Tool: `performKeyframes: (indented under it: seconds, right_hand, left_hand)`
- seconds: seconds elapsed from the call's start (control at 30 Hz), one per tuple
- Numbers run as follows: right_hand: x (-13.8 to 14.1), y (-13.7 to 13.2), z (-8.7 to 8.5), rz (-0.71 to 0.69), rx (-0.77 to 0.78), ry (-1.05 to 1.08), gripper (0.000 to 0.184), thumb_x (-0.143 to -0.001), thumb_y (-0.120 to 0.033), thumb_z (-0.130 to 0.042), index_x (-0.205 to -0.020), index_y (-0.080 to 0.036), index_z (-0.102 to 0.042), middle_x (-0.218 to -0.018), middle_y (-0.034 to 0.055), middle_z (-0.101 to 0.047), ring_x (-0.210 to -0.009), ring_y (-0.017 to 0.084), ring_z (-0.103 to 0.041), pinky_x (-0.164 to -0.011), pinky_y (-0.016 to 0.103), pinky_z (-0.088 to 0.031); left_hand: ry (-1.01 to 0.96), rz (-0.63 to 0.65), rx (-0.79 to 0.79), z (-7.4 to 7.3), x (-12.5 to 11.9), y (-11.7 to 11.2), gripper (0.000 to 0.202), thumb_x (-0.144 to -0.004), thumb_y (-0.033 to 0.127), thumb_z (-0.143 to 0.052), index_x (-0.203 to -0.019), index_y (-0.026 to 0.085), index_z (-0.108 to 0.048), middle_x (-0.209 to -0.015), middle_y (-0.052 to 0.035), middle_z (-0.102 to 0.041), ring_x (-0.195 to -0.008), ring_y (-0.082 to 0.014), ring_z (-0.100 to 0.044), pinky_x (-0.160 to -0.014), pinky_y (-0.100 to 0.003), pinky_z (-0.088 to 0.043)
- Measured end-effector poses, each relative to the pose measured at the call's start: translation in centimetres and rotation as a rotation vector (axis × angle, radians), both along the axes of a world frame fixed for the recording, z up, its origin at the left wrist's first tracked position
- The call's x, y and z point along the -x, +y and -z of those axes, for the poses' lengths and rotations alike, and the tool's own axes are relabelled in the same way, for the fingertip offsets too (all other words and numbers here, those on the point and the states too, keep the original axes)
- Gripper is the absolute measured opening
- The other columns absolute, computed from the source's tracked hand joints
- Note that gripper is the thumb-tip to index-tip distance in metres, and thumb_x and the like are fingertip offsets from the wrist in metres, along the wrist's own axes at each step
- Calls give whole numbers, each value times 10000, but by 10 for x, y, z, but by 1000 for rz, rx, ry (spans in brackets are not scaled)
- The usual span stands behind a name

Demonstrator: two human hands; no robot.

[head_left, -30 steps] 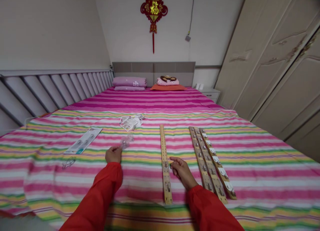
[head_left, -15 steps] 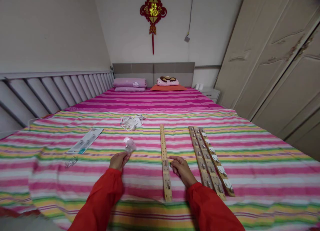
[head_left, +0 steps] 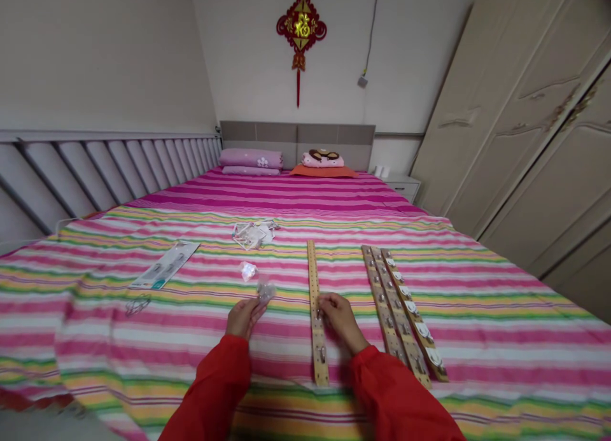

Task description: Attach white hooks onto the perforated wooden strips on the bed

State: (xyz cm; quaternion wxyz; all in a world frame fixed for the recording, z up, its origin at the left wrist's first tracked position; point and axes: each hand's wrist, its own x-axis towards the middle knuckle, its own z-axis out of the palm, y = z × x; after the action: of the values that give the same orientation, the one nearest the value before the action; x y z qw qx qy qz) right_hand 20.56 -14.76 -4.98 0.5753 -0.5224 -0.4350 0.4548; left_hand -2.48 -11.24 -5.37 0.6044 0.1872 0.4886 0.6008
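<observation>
Between the thumb and fingers of my left hand (head_left: 244, 315) is a small clear plastic bag (head_left: 266, 291), lifted over the striped cloth; its contents are too blurred to tell. My right hand (head_left: 338, 312) is closed at the right edge of a perforated wooden strip (head_left: 314, 275), its fingertips beside a metal hook (head_left: 318, 314). What those fingertips pinch, if anything, is hidden. Another metal hook (head_left: 323, 354) sits nearer the strip's front end. Just beyond the left hand lies a second small clear packet (head_left: 248, 271).
Several wooden strips with metal and white fittings (head_left: 403, 320) lie at the right. A clear package (head_left: 166, 266) and a thin tangled wire-like item (head_left: 138, 305) are at the left. Farther back is a pile of plastic packaging (head_left: 254, 233). Striped cloth (head_left: 267, 409) covers the bed.
My left hand has moved right with the clear bag, leaving the other packet visible behind it. My right hand has moved slightly left onto the strip, its extended finger now curled in.
</observation>
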Motion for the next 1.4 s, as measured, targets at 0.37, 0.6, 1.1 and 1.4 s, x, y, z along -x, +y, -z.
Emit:
performKeyframes:
  seconds: [0.37,0.6,1.1,1.4]
  right_hand:
    - [86,52,-23,-190,-69,-673,42,-664,-164,-651,-700,-158,-672,-599,-12,-585,-597,135,-511,-564,229,-354]
    - [102,57,-16,-162,-58,-684,266,-641,-18,-538,-775,-171,-710,-686,10,-666,-656,147,-562,-593,223,-385]
    - [92,55,-17,-147,-58,-522,189,-658,-57,-538,-645,-188,-673,-602,-16,-645,-600,138,-575,-559,213,-407]
    - [82,57,-11,-90,83,-348,101,-681,-142,-551,-634,-182,-632,-429,-46,-541,-402,114,-510,-423,198,-374]
  left_hand:
    - [-37,27,-136,9,4,-3,243,-499,78,-745,-496,134,-509,-540,-15,-653,-605,-138,-663,-646,-241,-574]
    - [-92,55,-82,3,5,-3,147,-560,94,-688,-690,121,-623,-633,-45,-691,-608,-162,-673,-607,-262,-569]
    - [36,6,-7,9,1,3,180,-648,209,-716,-734,129,-580,-562,-38,-656,-524,-148,-650,-566,-269,-557]
    - [126,20,-191,15,-3,-8,443,-499,331,-822,-827,115,-617,-653,-51,-698,-567,-146,-661,-567,-241,-535]
